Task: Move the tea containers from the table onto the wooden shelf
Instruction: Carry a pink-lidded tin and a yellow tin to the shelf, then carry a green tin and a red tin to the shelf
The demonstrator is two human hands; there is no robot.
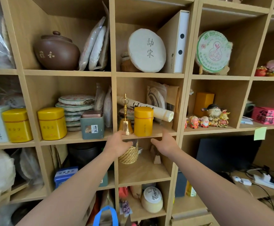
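A yellow-orange tea tin [143, 121] stands upright at the front of a middle cubby of the wooden shelf [151, 136], beside a gold bell [125, 126]. My left hand [118, 144] is just below and left of the tin, at the shelf's front edge, fingers apart, holding nothing. My right hand [165, 144] is just below and right of the tin, also open and empty. Two more yellow tins [52, 123] [17, 125] and a grey-green tin [93, 126] stand in the cubbies to the left. The table is out of view.
Round paper-wrapped tea cakes [147, 50], a brown clay jar [57, 51] and a white box fill the upper cubbies. A rolled bamboo-wrapped package [149, 108] lies behind the tin. Small figurines [214, 116] sit to the right; a woven jar [129, 154] stands below.
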